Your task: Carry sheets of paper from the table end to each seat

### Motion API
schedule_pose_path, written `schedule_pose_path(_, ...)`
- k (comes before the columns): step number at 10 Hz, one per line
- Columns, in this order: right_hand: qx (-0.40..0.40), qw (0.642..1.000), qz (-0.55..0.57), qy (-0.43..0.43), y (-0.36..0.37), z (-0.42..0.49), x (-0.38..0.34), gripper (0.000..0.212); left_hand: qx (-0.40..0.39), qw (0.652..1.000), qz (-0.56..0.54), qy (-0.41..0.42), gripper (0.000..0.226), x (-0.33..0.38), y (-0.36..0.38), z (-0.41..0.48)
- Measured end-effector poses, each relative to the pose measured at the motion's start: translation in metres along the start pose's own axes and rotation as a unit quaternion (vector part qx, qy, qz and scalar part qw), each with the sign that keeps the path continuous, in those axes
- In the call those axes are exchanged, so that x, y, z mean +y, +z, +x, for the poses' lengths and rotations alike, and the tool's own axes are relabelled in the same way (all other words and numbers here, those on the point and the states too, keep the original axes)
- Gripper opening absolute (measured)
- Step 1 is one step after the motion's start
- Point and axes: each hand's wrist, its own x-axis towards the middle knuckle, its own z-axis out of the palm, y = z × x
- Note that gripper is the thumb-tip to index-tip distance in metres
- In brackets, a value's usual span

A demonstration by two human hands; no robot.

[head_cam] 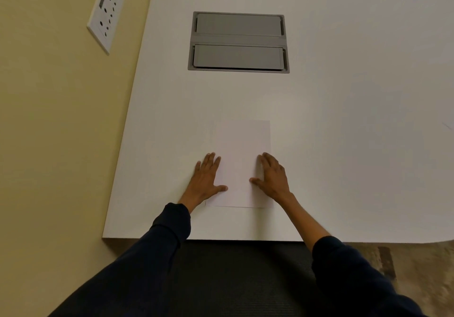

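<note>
Lying flat on the white table (344, 120), 1 sheet of paper (242, 159) sits near the table's near edge, its long sides running from 6 o'clock to 12 o'clock. Both hands rest on it with fingers straight and slightly spread, palms down, gripping nothing.

The left hand (207, 179) covers the sheet's 9 o'clock edge: its thumb points in toward 3 o'clock on the paper, while its outer fingers lie on the bare tabletop just beside the sheet. The right hand (271, 179) covers the 3 o'clock edge in mirror fashion, thumb reaching toward 9 o'clock, fingers aimed toward 12 o'clock. The 2 thumbs stay apart, with open paper between them. Dark sleeves (344, 267) cover both forearms, the right one pushed higher up the arm.

At 12 o'clock from the sheet, well apart from it, a grey hatch (238, 41) with 2 closed flaps is set into the tabletop. At 10 o'clock, a white socket plate (105, 12) is mounted on the yellowish wall (49, 120) that the table's left side meets. Patterned carpet (417, 267) shows at 4 o'clock, below the table edge.
</note>
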Motion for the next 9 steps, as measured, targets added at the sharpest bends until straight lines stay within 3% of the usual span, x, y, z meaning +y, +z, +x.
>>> schedule_pose_path(3, -0.006, 1.0, -0.005, 0.003, -0.002, 0.004, -0.001, 0.084, 0.001, 1.0, 0.015, -0.004, 0.102, 0.003, -0.002, 0.001)
schedule_pose_path(4, 0.032, 0.999, 0.039, -0.01, -0.008, 0.002, 0.001, 0.069, 0.031, 0.999, 0.006, -0.009, 0.1, 0.006, -0.007, -0.002)
schedule_pose_path(5, 0.124, 0.983, 0.133, -0.015, -0.026, -0.006, -0.003, 0.051, 0.098, 0.995, -0.009, -0.001, 0.093, 0.009, -0.019, -0.005)
schedule_pose_path(7, 0.263, 0.917, 0.294, -0.062, -0.114, -0.046, -0.013, 0.03, 0.231, 0.973, -0.026, 0.01, 0.085, 0.019, -0.084, 0.005)
schedule_pose_path(9, 0.429, 0.801, 0.397, -0.13, -0.272, -0.128, -0.034, 0.031, 0.376, 0.925, -0.015, 0.047, 0.087, 0.053, -0.19, 0.022)
